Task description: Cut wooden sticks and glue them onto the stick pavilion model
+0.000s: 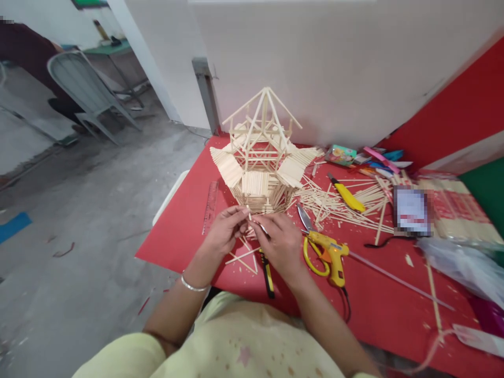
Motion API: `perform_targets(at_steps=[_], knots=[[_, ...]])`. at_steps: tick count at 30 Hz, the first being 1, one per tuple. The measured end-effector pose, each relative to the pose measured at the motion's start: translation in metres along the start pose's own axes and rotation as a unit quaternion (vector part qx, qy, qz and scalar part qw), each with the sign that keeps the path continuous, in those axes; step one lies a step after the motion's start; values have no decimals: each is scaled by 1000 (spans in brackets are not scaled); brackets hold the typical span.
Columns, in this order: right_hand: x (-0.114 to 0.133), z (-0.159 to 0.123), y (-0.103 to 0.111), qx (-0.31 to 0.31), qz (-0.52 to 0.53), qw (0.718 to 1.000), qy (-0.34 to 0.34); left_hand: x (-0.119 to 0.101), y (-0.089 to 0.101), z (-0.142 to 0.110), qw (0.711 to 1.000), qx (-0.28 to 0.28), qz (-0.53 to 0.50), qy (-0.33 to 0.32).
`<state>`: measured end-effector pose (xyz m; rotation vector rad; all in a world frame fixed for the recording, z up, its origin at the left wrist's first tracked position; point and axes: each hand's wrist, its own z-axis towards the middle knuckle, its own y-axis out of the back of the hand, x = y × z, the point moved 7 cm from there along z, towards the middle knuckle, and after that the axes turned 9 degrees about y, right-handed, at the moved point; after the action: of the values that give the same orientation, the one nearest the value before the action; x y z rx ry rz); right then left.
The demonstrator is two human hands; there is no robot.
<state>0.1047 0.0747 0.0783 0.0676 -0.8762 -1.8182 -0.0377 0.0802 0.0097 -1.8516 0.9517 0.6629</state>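
My left hand pinches a short wooden stick near the table's front. Close beside it, my right hand is closed around a small dark, shiny object, mostly hidden by the fingers. Just beyond both hands stands a house-like model built of pale wooden sticks, with an open pointed roof frame and slatted side panels. Several loose sticks lie below my hands. A black and yellow utility knife rests partly under my right hand.
Right of my hands lie a yellow glue gun, yellow-handled scissors, a yellow cutter and a stick pile. A clear ruler is at left. Packs of sticks and a plastic bag sit far right.
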Motion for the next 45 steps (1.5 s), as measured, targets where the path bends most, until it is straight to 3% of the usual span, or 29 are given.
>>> perform_targets(at_steps=[8,14,27,45], knots=[[-2,30,-22,3,-29,999,28,-30,8,11,999,-21,2,-38],[-5,40,-31,-9,-39,998,39,-41,11,21,998,-27,-1,-57],[-4,39,-34,-44,-12,998,43,-41,13,17,998,-16,-12,-60],[4,36,-32,-67,-42,992,95,-43,10,15,995,-15,48,-91]])
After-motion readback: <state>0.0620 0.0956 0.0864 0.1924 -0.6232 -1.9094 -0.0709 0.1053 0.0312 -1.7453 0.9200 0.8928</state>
